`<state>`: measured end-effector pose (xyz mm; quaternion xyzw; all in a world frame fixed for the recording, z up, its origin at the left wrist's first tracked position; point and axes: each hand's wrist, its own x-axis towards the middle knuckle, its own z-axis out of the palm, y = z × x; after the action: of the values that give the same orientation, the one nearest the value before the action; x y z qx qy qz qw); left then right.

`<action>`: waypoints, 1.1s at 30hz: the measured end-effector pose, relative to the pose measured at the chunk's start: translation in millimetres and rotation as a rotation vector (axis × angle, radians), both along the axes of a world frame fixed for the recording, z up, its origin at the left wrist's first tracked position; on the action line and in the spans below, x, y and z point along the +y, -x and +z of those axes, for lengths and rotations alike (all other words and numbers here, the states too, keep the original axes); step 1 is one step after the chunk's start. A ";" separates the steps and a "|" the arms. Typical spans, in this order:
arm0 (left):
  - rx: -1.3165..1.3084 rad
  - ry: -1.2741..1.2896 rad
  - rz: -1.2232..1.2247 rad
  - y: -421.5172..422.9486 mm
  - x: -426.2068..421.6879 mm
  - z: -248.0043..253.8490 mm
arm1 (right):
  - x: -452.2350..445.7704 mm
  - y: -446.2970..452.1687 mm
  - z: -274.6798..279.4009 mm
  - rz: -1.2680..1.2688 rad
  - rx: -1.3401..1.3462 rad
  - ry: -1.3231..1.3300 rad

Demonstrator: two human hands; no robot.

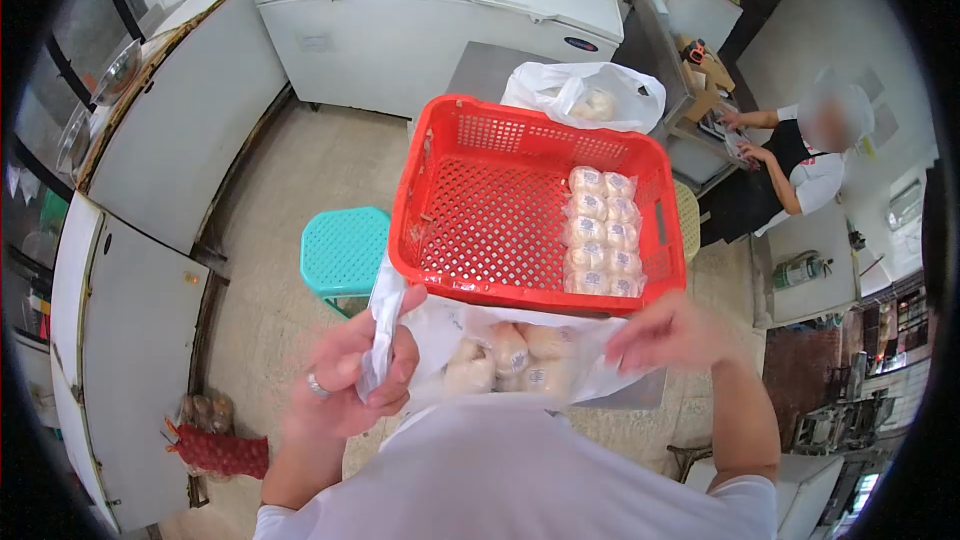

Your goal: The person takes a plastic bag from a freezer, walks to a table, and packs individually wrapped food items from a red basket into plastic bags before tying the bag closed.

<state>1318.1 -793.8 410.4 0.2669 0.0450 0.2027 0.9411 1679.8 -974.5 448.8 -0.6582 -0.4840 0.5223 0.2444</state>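
Observation:
A white plastic bag lies spread open at the near edge of the table, with several wrapped round buns inside. My left hand, wearing a ring, has its fingers wrapped round the bag's left edge. At the bag's right side is my right hand, blurred, its fingertips at the plastic; its exact hold is unclear. Just beyond the bag stands a red plastic crate. Packed buns fill two columns along the crate's right side.
Behind the crate sits another white bag with something round inside. A turquoise stool stands left of the table. White chest freezers line the back. At the right, a person in a dark apron handles something at a counter.

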 end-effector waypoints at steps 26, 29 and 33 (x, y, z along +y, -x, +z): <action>0.084 0.087 0.039 -20.2 -24.6 -17.1 | 194.4 -66.3 -210.8 -0.309 0.078 -0.161; 0.094 0.084 0.052 -27.1 -16.9 -13.3 | 174.1 -53.8 -124.8 -0.375 0.720 -0.255; 0.003 0.121 0.037 -35.9 -7.7 -9.6 | 103.2 10.3 -34.6 -0.069 0.721 -0.418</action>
<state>1354.0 -801.5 400.9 0.2089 0.0637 0.2164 0.9516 1669.5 -871.3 414.2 -0.3851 -0.4408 0.6014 0.5438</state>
